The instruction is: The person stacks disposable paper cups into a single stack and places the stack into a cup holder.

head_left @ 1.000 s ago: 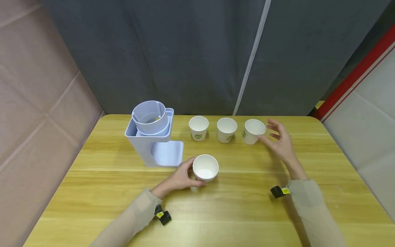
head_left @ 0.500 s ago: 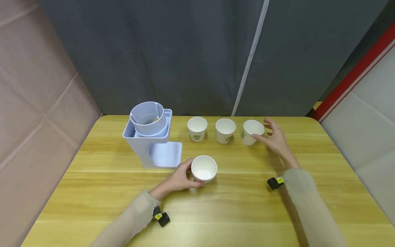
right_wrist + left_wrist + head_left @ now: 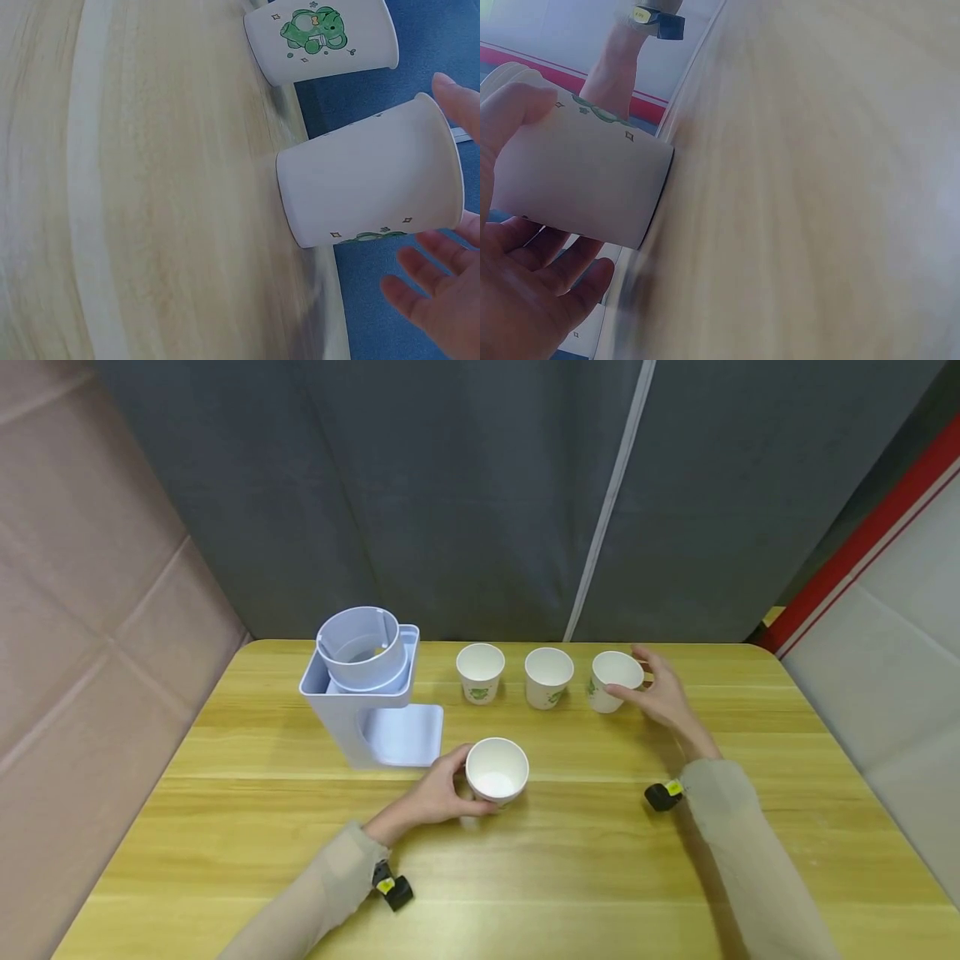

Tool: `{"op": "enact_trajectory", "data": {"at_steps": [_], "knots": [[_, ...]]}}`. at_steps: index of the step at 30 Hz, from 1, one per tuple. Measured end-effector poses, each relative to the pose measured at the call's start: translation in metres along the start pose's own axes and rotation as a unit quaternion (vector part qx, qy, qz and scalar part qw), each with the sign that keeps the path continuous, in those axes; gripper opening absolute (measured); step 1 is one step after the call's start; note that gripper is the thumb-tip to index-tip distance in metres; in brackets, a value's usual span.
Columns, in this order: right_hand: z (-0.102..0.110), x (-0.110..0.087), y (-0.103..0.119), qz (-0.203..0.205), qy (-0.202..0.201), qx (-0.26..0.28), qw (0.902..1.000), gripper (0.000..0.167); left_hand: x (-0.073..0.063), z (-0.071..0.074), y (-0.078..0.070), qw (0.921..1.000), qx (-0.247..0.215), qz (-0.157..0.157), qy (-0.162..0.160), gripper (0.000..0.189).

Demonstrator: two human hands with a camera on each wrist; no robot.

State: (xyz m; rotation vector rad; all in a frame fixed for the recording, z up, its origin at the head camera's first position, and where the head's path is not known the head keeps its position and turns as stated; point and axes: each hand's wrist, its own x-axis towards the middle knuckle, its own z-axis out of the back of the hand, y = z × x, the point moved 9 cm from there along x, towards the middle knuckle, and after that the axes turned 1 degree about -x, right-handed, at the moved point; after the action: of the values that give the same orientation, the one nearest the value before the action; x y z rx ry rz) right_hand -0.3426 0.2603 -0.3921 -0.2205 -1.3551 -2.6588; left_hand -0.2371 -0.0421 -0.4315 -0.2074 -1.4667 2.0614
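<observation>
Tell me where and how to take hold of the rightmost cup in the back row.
The rightmost cup is probably best gripped round its side wall, just under the rim, with the right hand coming from the right: it stands upright, its wall narrows toward the base, and the middle cup stands on its left.

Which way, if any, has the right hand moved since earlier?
Yes: the right hand has moved left, closer to the rightmost cup, judged against the curtain's pale stripe.
</observation>
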Motion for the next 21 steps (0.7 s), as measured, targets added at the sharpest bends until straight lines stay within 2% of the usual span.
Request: {"op": "enact_trajectory", "data": {"at_steps": [5,13,19,21], "knots": [[-0.0024,0.0017,0.0001,0.000,0.007,-0.011,0.9999,0.082,0.0000,0.0000,-0.0014,0.9999,0.002,-0.010,0.000,0.071],[-0.0049,0.0039,0.0026,0.006,0.005,-0.030,0.9995,0.081,-0.0011,0.0008,-0.0049,0.9983,0.010,-0.057,-0.007,0.070],[-0.0053,0.0031,0.0047,0.003,0.009,-0.038,0.9992,0.079,0.0006,-0.0001,0.0003,1.0000,-0.004,-0.004,0.002,0.072],[-0.0057,0.0035,0.0046,0.004,0.010,-0.041,0.9991,0.079,0.0010,-0.0002,0.0004,1.0000,-0.007,0.004,0.003,0.073]]}}
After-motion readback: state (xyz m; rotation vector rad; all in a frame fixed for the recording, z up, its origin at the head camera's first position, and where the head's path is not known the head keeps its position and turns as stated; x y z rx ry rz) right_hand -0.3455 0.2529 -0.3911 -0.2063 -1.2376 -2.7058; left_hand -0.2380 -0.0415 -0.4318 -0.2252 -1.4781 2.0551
